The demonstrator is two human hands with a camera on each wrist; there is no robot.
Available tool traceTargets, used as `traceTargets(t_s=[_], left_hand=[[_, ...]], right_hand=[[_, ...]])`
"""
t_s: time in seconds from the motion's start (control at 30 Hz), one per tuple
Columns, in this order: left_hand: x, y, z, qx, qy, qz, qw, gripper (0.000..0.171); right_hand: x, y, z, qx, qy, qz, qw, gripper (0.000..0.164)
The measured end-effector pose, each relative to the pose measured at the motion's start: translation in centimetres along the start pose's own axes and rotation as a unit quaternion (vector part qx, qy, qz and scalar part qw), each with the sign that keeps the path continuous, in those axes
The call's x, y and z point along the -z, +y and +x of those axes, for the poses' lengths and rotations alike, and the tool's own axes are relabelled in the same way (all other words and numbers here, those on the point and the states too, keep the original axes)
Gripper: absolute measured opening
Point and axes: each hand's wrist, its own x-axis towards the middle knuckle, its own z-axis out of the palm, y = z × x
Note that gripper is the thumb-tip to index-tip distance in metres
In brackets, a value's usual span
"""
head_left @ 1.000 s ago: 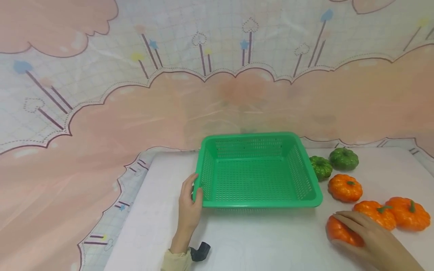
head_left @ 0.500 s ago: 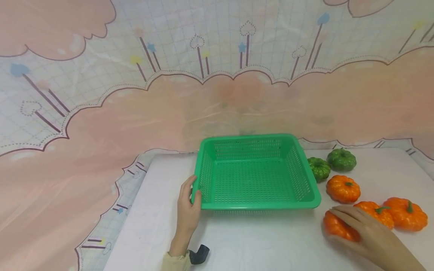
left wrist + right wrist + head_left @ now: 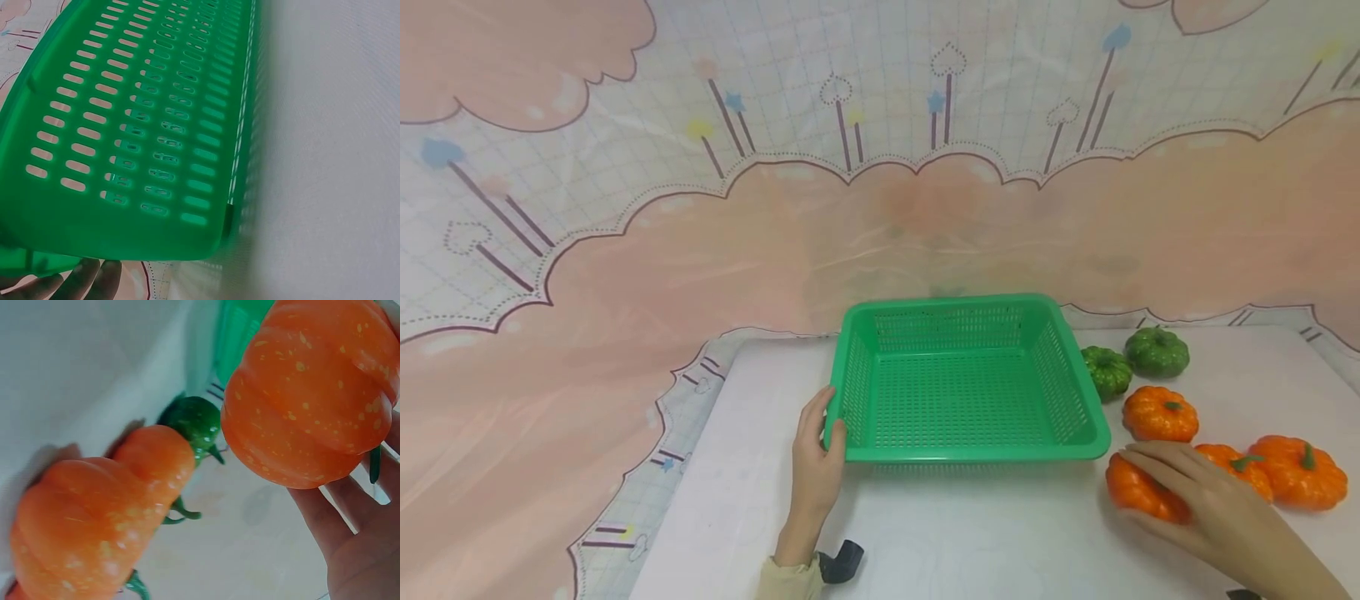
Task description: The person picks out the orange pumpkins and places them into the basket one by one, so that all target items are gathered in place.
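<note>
My left hand (image 3: 816,471) grips the near left corner of a green perforated plastic basket (image 3: 970,455), thumb over the rim and fingers along the outer side. The left wrist view has the basket's slotted wall (image 3: 156,240) filling much of it, with fingertips (image 3: 81,281) at the rim below. To the basket's right, my right hand (image 3: 1210,508) holds a small orange pumpkin (image 3: 1138,490), its fingers over the top and thumb on the near side. The right wrist view has this speckled pumpkin (image 3: 306,400) against the fingers, its green stem toward the palm.
Beside the basket lie two green pumpkins (image 3: 1157,352) and an orange pumpkin (image 3: 1161,414). Further right are two more orange pumpkins (image 3: 1300,475), one partly behind my right hand. A cloud-patterned cloth (image 3: 925,225) hangs behind the white table (image 3: 970,542).
My right hand has shifted a little left and away from me with the orange pumpkin, closer to the basket's near right corner. My left hand stays on the basket.
</note>
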Motion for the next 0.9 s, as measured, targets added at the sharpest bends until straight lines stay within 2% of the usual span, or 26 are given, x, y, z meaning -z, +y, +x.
traceTargets(t_s=[0.3,0.4,0.63,0.83,0.9], left_hand=[[0.0,0.3,0.0,0.009,0.001,0.002,1.0,0.046],[0.0,0.7,0.0,0.018,0.004,0.001,0.9998,0.046],[0.2,3.0,-0.3,0.023,0.003,-0.002,0.9997,0.045],[0.1,0.6,-0.1,0.003,0.002,-0.002,1.0,0.045],[0.1,0.2,-0.1,0.003,0.002,-0.003,1.0,0.045]], right_hand=[[0.9,-0.5,0.6,0.061,0.073,-0.001,0.995,0.067],[1.1,-0.7,0.7,0.063,0.078,-0.005,0.995,0.067],[1.7,-0.9,0.8,0.064,0.079,-0.002,0.995,0.067],[2.2,-0.8,1.3,0.075,0.096,-0.004,0.993,0.067],[2.3,-0.7,1.5,0.085,0.108,-0.007,0.99,0.068]])
